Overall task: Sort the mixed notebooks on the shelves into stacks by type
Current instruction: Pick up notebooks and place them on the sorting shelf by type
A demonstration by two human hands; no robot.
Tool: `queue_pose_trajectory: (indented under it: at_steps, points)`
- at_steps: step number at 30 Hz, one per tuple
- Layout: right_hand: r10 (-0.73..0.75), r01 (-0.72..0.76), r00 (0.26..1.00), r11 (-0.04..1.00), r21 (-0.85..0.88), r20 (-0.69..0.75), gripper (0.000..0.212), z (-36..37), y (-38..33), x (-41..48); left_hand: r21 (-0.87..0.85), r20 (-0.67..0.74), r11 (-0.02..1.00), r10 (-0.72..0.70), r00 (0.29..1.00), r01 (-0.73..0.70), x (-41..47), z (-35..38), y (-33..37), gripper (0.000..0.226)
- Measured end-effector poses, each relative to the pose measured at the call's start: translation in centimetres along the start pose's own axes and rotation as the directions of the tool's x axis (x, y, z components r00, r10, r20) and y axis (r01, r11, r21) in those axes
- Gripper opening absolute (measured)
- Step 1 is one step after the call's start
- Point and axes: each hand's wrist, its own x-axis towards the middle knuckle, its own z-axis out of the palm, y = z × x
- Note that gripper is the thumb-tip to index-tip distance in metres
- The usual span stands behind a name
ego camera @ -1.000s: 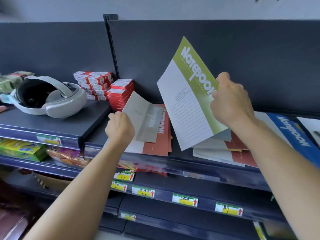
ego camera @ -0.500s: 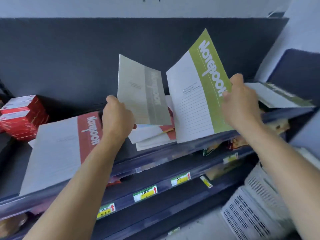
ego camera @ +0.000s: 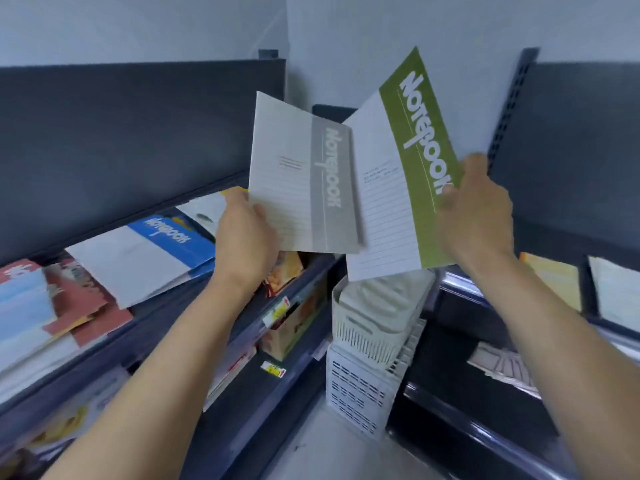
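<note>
My left hand [ego camera: 244, 233] grips the lower left corner of a grey notebook [ego camera: 298, 181] and holds it upright in the air. Beside it, my right hand [ego camera: 474, 209] pinches the right edge of a green notebook [ego camera: 405, 168], also raised; the grey one overlaps its left edge. On the dark shelf [ego camera: 166, 296] at the left lie a blue notebook [ego camera: 152, 254], red notebooks [ego camera: 86, 299] and other pale ones in a loose pile. More notebooks [ego camera: 554, 282] lie on the shelf at the right.
White plastic baskets [ego camera: 367, 341] are stacked on the floor in the corner between the two shelf units. Lower shelves at the left hold packaged goods [ego camera: 294, 317] and yellow price tags [ego camera: 277, 310]. A perforated shelf upright [ego camera: 509, 102] stands at the right.
The view has swung right from the left shelf to the corner. Both hands have carried the grey and green notebooks along and higher, and the two now overlap.
</note>
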Motion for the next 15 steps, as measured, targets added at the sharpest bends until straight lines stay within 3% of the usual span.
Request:
queue_pose_trajectory:
  at_steps: [9,15]
  points:
    - [0.175,-0.215,0.952,0.966,-0.143,-0.250,0.018,-13.9,16.4,2.9,-0.199,0.248,0.971,0.180,0.952,-0.132,-4.4,19.1,14.4,0.015]
    - [0.282,-0.401,0.855,0.891,-0.211,-0.435,0.023,-20.3,24.5,2.9,-0.343,0.461,0.934,0.258,0.849,-0.098,-8.0,28.6,20.8,0.015]
